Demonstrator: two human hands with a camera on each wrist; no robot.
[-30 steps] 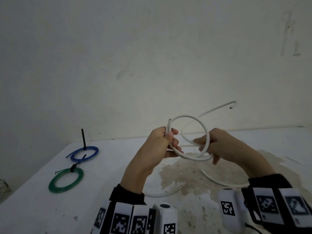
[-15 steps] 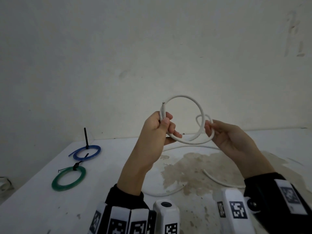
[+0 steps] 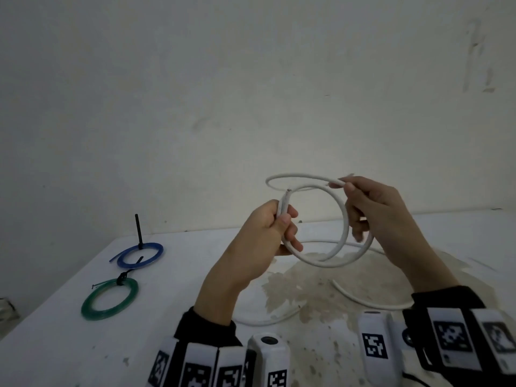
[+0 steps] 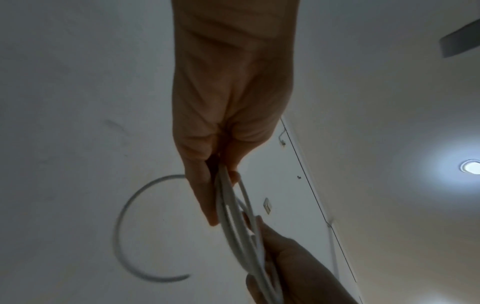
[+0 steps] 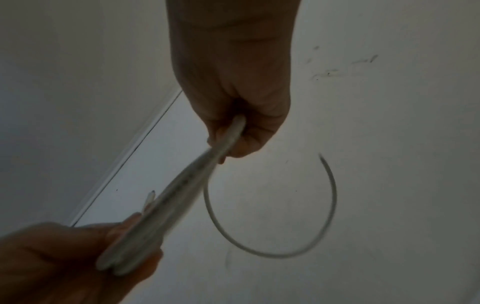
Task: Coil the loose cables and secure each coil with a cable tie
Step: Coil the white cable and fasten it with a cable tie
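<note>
Two loops of white cable (image 3: 344, 219) raised; left hand (image 3: 268, 227) grips end, right hand (image 3: 374, 208) pinches strand.

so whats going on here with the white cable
A person is winding a stiff white cable into a coil above a stained white table. The left hand grips the loops together near one cut end, while the right hand pinches another turn at the top. More of the cable trails onto the table, so the coil is unfinished and untied. At the table's left lie a blue cable coil and a green cable coil, each already bound with a black cable tie.
</note>
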